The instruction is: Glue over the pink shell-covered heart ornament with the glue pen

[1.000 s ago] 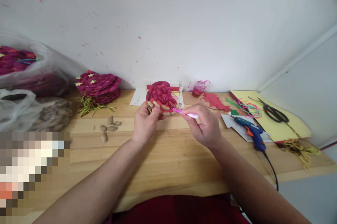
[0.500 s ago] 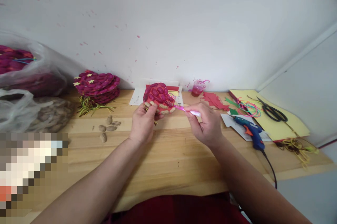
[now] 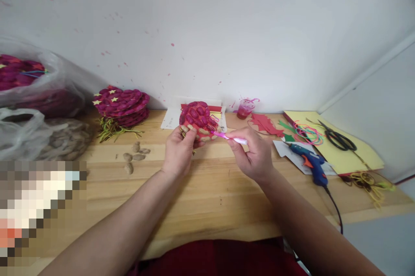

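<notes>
My left hand (image 3: 178,150) grips a round disc covered in nut shells (image 3: 198,119), most painted red-pink, the lower rows still bare tan. The disc is held up off the wooden table (image 3: 207,189), tilted toward me. My right hand (image 3: 254,155) pinches a thin white-handled brush (image 3: 234,139) with a pink tip. The brush tip touches the disc's lower right edge.
A stack of finished painted discs (image 3: 121,105) with yellow stars sits at the back left, loose shells (image 3: 132,157) in front. Plastic bags (image 3: 35,112) lie far left. A pink paint cup (image 3: 244,109), red paper cutouts (image 3: 264,124), blue glue gun (image 3: 309,163), scissors (image 3: 337,138) and yellow sheets lie right.
The disc has turned slightly in my left hand, and the brush tip has shifted a little along its lower right edge. Both hands stay in nearly the same place.
</notes>
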Tool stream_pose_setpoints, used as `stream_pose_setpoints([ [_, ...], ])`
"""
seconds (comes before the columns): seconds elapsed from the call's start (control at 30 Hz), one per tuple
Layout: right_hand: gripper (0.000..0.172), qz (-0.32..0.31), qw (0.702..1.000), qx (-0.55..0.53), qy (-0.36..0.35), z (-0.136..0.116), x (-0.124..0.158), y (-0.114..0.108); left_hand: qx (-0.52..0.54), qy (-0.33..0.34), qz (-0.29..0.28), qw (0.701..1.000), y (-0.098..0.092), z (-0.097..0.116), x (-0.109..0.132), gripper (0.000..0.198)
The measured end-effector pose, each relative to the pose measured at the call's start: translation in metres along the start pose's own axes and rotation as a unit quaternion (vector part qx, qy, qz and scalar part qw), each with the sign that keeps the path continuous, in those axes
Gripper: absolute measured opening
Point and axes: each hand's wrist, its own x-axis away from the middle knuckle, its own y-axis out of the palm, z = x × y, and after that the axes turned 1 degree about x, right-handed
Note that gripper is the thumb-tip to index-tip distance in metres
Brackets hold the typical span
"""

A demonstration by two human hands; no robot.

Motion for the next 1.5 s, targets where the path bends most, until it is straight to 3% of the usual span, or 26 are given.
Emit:
stream_pose_setpoints([
  [0.17, 0.013, 0.014, 1.0, 0.02, 0.001, -0.0009, 0.0006, -0.0004, -0.01, 0.009, -0.002, 1.0, -0.0012, -0.0018, -0.0003, 0.037],
  [0.73, 0.016, -0.037, 0.998, 0.017, -0.05, -0.0009, 0.0027, 0.0047, -0.067, 0.063, -0.019, 0.996, -0.0029, -0.0005, 0.0013, 0.037],
  [1.5, 0.013, -0.043, 0.997, 0.028, -0.05, -0.0011, 0.0033, 0.0037, -0.053, 0.052, -0.027, 0.997, -0.0037, -0.0035, 0.001, 0.034],
])
